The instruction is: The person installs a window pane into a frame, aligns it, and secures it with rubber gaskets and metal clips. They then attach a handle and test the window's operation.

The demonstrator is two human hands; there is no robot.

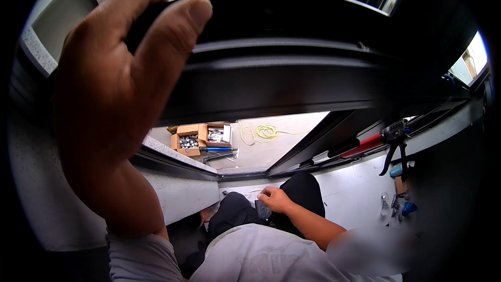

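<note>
My left hand point(120, 68) fills the upper left, raised and gripping the upper rail of a black window frame point(282, 86). Its thumb presses the near side, while the fingertips pass behind the rail. Far lower, above my dark-trousered legs point(302, 193), my right hand point(275, 199) has its fingers curled at the top of a small dark grey box-shaped thing point(262, 211), whose kind I cannot make out. Part of that hand's grip is hidden.
Right of the opening lies a caulking gun point(395, 143) with a red tube point(360, 146). Beyond the sill are open cardboard boxes point(188, 149) of small parts and a yellow coiled hose or cord point(265, 131). A blue container point(409, 208) lies among small items at lower right.
</note>
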